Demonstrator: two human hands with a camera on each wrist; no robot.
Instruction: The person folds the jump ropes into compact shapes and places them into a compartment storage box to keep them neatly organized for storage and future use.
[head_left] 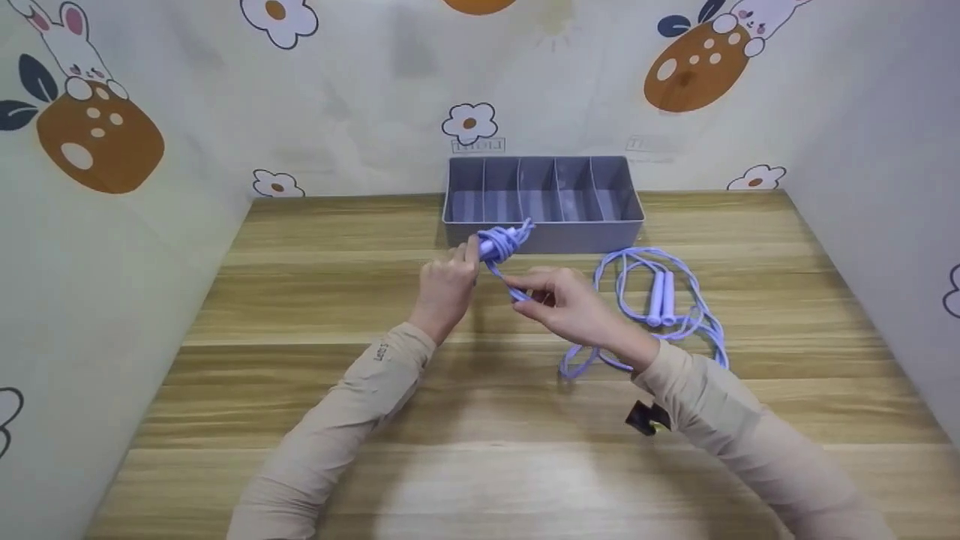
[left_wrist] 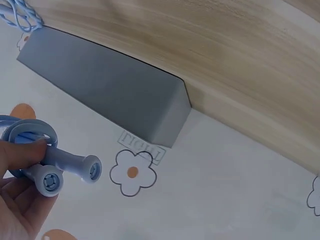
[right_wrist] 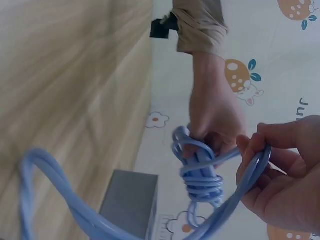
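Note:
My left hand (head_left: pixel 446 289) grips a blue jump rope (head_left: pixel 501 244) whose cord is wound round its two handles, held up in front of the grey box. In the left wrist view, both handle ends (left_wrist: pixel 51 181) stick out past the thumb. My right hand (head_left: pixel 566 304) pinches the doubled cord (head_left: pixel 517 292) just below and right of the bundle. The right wrist view shows that cord (right_wrist: pixel 245 185) running from the bundle through the fingers and hanging down in a loose length. A second pair of blue handles (head_left: pixel 661 298) lies on the table amid loose coils, right of my right hand.
A grey box (head_left: pixel 544 238) with several compartments stands at the back of the wooden table (head_left: pixel 315 300), against the patterned wall (head_left: pixel 360 97). A small black object (head_left: pixel 643 417) shows beside the right sleeve. Side walls rise left and right.

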